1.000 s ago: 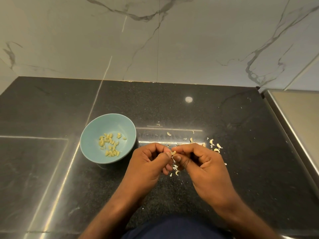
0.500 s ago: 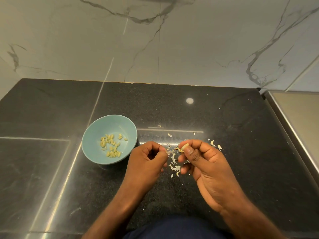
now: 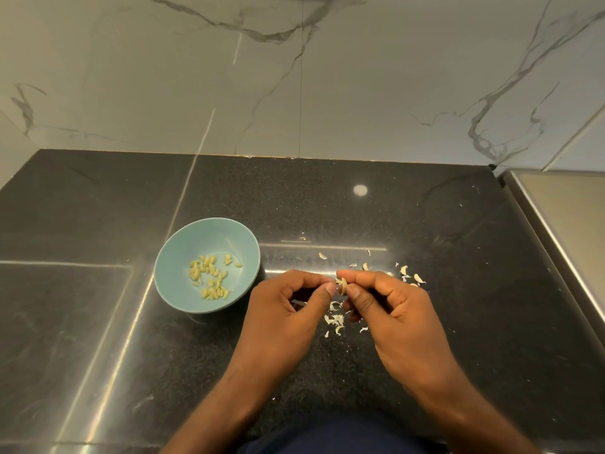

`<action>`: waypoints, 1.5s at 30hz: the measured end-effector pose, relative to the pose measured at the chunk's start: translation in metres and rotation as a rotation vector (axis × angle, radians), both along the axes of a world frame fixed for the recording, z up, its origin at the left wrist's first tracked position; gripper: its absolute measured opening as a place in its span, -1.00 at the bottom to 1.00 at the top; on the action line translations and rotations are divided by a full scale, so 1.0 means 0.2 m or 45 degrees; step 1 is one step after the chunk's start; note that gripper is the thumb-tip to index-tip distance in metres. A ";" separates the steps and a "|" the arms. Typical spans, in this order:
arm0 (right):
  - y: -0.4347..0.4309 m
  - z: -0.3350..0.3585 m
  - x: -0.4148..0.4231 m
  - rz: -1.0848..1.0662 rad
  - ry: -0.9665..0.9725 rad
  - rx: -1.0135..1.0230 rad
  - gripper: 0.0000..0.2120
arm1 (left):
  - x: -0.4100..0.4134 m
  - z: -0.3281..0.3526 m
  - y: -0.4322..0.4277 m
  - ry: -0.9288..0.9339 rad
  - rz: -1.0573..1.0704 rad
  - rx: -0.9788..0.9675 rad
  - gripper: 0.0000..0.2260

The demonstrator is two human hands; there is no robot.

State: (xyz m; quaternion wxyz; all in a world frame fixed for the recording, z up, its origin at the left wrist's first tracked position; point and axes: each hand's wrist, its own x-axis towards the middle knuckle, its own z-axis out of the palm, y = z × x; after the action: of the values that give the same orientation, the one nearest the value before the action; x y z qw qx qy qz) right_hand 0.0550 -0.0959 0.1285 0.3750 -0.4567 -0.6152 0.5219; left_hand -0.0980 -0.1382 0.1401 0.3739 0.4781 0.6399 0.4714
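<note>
My right hand (image 3: 393,309) pinches the seed (image 3: 343,285) low over the bench (image 3: 458,290) while my left hand (image 3: 288,309) pinches its shell edge, so husks (image 3: 334,319) drop there and the bowl (image 3: 176,290) sits near for kernels (image 3: 211,276).

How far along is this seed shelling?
Done: a scatter of pale kernels lies in the blue bowl, and husk scraps litter the counter. In hand: the right hand and left hand pinch one seed between them, apparently mid-peel. Left: no unshelled pile shows, so how many remain cannot be told.
</note>
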 end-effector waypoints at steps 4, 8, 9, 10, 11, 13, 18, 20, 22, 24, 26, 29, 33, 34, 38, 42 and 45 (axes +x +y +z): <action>-0.01 -0.01 0.00 0.070 -0.141 0.237 -0.79 | 0.00 0.00 0.01 -0.213 -0.047 -0.073 -0.92; 0.01 -0.04 0.03 0.141 -0.239 0.382 -0.75 | -0.01 -0.02 0.00 -0.288 -0.056 -0.087 -0.92; 0.01 -0.04 0.03 0.159 -0.235 0.379 -0.76 | -0.01 -0.02 0.00 -0.302 -0.057 -0.089 -0.91; 0.01 -0.04 0.02 0.166 -0.224 0.373 -0.76 | -0.01 -0.02 0.00 -0.319 -0.060 -0.091 -0.91; 0.01 -0.03 0.02 0.162 -0.206 0.365 -0.75 | -0.01 -0.02 0.00 -0.343 -0.065 -0.091 -0.90; 0.01 -0.02 0.02 0.142 -0.155 0.337 -0.75 | -0.01 -0.02 -0.01 -0.398 -0.069 -0.092 -0.90; 0.00 -0.02 0.02 0.111 -0.044 0.192 -0.79 | -0.02 -0.02 -0.01 -0.442 -0.065 -0.105 -0.91; -0.01 -0.02 0.02 0.107 -0.006 0.120 -0.80 | -0.02 -0.02 0.00 -0.438 -0.058 -0.109 -0.91; -0.01 -0.02 0.02 0.116 0.008 0.089 -0.79 | -0.02 -0.02 0.00 -0.437 -0.054 -0.114 -0.91; 0.00 -0.02 0.02 0.117 0.029 0.064 -0.80 | -0.02 -0.02 0.00 -0.444 -0.052 -0.119 -0.92; 0.00 -0.02 0.02 0.113 0.052 0.032 -0.82 | -0.02 -0.02 0.00 -0.444 -0.052 -0.130 -0.91; 0.00 -0.01 0.01 0.115 0.078 0.012 -0.83 | -0.03 -0.03 0.00 -0.463 -0.048 -0.141 -0.91; 0.00 0.00 0.01 0.102 0.062 0.020 -0.84 | -0.02 -0.03 0.00 -0.512 -0.041 -0.133 -0.91; 0.00 0.00 0.02 0.099 0.052 0.023 -0.84 | -0.02 -0.03 0.00 -0.516 -0.042 -0.130 -0.91; 0.00 0.00 0.02 0.093 0.020 0.032 -0.85 | -0.02 -0.03 0.00 -0.484 -0.061 -0.124 -0.92; -0.01 0.00 0.03 0.107 -0.030 0.048 -0.83 | -0.02 -0.04 0.00 -0.415 -0.074 -0.123 -0.93; -0.01 0.00 0.02 0.092 -0.047 0.033 -0.85 | -0.02 -0.05 0.00 -0.374 -0.072 -0.119 -0.93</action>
State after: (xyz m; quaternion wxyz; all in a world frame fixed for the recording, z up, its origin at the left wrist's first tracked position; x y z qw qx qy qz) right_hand 0.0599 -0.0972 0.1278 0.3505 -0.4386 -0.6449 0.5186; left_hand -0.1019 -0.1374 0.1309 0.4984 0.4039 0.5857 0.4954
